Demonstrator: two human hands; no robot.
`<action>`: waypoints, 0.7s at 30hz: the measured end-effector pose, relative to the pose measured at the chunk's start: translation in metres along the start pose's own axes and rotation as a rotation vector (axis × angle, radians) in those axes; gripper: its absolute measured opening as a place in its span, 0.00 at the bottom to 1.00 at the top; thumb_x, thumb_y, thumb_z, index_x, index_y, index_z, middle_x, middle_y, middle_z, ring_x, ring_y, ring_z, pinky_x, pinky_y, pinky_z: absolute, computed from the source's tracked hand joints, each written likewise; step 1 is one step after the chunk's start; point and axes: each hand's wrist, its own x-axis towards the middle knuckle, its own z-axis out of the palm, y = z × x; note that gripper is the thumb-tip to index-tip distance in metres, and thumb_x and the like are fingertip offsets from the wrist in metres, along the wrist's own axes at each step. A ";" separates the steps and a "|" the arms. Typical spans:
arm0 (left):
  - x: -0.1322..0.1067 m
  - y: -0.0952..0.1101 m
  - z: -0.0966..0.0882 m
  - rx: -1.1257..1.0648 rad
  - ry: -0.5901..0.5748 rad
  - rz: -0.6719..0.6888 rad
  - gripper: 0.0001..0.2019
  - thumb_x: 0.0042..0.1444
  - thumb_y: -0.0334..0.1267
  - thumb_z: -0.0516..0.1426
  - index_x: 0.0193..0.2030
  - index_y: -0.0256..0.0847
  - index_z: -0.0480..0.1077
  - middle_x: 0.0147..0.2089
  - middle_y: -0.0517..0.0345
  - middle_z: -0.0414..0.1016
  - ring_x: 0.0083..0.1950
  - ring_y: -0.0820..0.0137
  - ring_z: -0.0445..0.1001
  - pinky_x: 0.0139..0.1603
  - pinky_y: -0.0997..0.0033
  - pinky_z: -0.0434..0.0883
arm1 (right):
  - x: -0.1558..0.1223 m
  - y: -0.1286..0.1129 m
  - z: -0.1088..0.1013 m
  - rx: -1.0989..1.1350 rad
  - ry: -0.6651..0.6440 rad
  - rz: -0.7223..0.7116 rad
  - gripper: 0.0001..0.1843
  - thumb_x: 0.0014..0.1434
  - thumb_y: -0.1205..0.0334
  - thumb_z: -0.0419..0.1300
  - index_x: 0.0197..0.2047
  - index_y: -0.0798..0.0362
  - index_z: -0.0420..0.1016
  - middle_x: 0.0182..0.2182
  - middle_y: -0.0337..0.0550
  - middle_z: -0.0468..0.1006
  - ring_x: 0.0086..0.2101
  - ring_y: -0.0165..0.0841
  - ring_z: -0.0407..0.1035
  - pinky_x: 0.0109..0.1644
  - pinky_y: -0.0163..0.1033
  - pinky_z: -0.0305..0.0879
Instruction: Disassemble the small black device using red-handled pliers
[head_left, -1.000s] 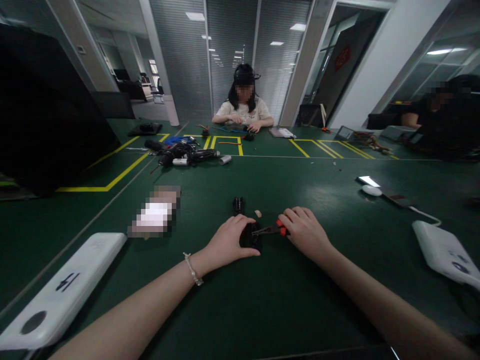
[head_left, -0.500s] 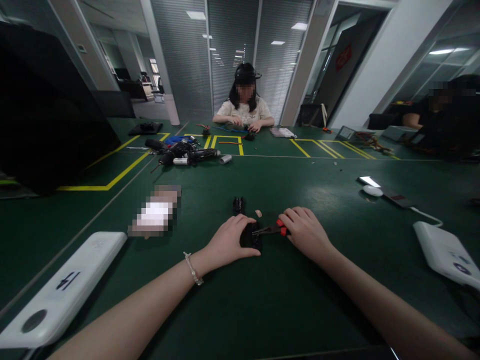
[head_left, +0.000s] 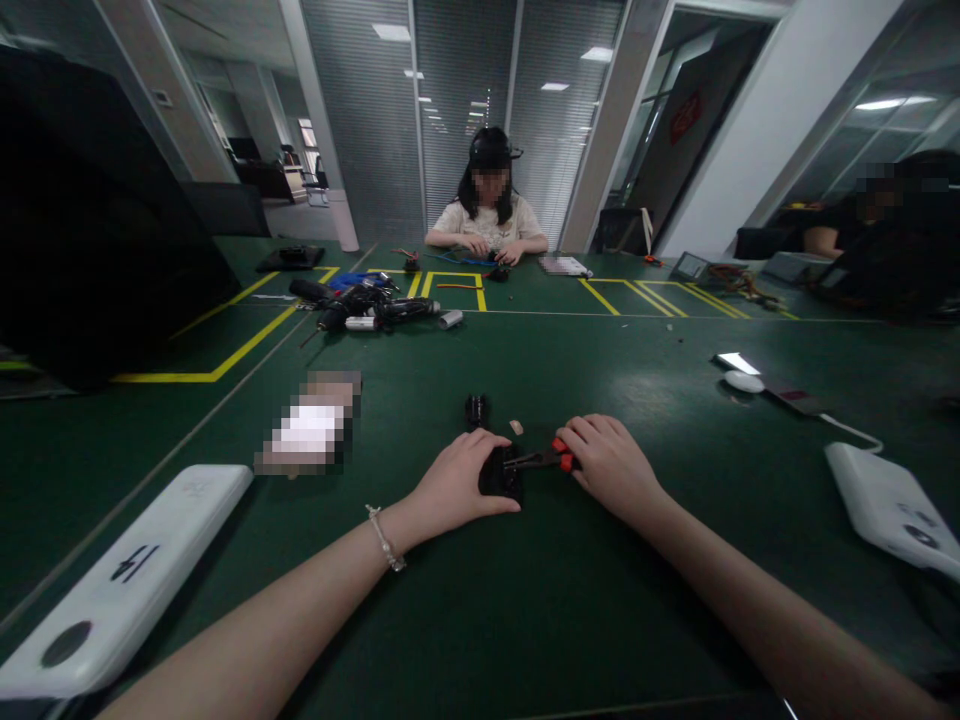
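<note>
My left hand (head_left: 457, 480) grips a small black part (head_left: 501, 478) against the green table (head_left: 600, 600), thumb at its near side and fingers at its far side. Red-handled pliers (head_left: 536, 460) are held in my right hand (head_left: 611, 460), fingers wrapped round the handles. The jaws of the pliers point left and meet the black part; what they pinch is too small to make out. Just beyond my left hand lies another dark piece (head_left: 476, 411), with a small tan scrap (head_left: 516, 427) to its right.
A white power bank (head_left: 135, 580) lies at left, near a blurred phone (head_left: 311, 425). Another white device (head_left: 892, 510) is at right. Tangled black cables (head_left: 367, 305) lie farther back. A co-worker (head_left: 487, 215) sits across the table; a dark screen (head_left: 90, 220) stands at left.
</note>
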 end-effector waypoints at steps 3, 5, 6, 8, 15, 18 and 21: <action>0.000 0.000 0.000 0.004 0.003 0.005 0.31 0.40 0.50 0.62 0.51 0.45 0.60 0.48 0.54 0.64 0.49 0.59 0.64 0.47 0.57 0.63 | 0.000 0.000 0.000 -0.003 0.003 0.001 0.19 0.42 0.68 0.59 0.41 0.53 0.68 0.38 0.46 0.70 0.38 0.39 0.61 0.43 0.44 0.55; 0.000 0.000 -0.001 0.005 -0.001 0.003 0.31 0.39 0.50 0.62 0.51 0.45 0.60 0.49 0.55 0.64 0.49 0.59 0.64 0.47 0.57 0.63 | 0.000 0.000 -0.001 -0.009 0.002 0.004 0.19 0.42 0.68 0.59 0.41 0.53 0.68 0.38 0.46 0.70 0.38 0.39 0.61 0.42 0.44 0.55; 0.000 0.000 -0.001 0.005 -0.004 0.001 0.31 0.39 0.50 0.62 0.51 0.45 0.60 0.49 0.55 0.64 0.48 0.59 0.64 0.47 0.57 0.63 | 0.000 -0.001 -0.001 -0.013 0.000 0.006 0.19 0.42 0.69 0.59 0.41 0.53 0.68 0.38 0.46 0.70 0.38 0.39 0.61 0.42 0.44 0.55; 0.001 0.000 -0.001 0.003 -0.010 -0.002 0.31 0.39 0.50 0.62 0.51 0.45 0.60 0.49 0.55 0.64 0.48 0.59 0.64 0.47 0.57 0.64 | 0.001 -0.001 -0.002 -0.021 -0.011 0.012 0.18 0.42 0.69 0.59 0.41 0.53 0.68 0.38 0.46 0.71 0.38 0.39 0.61 0.42 0.44 0.56; 0.000 0.001 -0.001 -0.006 -0.007 -0.005 0.31 0.40 0.50 0.62 0.52 0.46 0.60 0.49 0.55 0.64 0.48 0.59 0.64 0.46 0.58 0.64 | 0.001 -0.002 -0.001 -0.013 -0.046 0.031 0.17 0.42 0.69 0.59 0.40 0.53 0.68 0.38 0.45 0.71 0.37 0.38 0.62 0.41 0.43 0.57; 0.000 0.001 -0.001 -0.013 -0.010 -0.007 0.30 0.41 0.50 0.61 0.51 0.46 0.60 0.49 0.55 0.64 0.48 0.59 0.64 0.45 0.58 0.65 | 0.002 -0.002 -0.001 0.005 -0.055 0.038 0.16 0.43 0.70 0.58 0.39 0.52 0.68 0.37 0.44 0.71 0.37 0.37 0.62 0.40 0.43 0.57; 0.000 0.002 -0.002 -0.006 -0.010 -0.006 0.31 0.40 0.51 0.61 0.51 0.46 0.60 0.48 0.54 0.64 0.48 0.58 0.64 0.46 0.57 0.64 | 0.001 -0.002 -0.002 -0.004 -0.046 0.028 0.17 0.43 0.70 0.58 0.40 0.53 0.68 0.38 0.45 0.71 0.37 0.38 0.62 0.41 0.43 0.57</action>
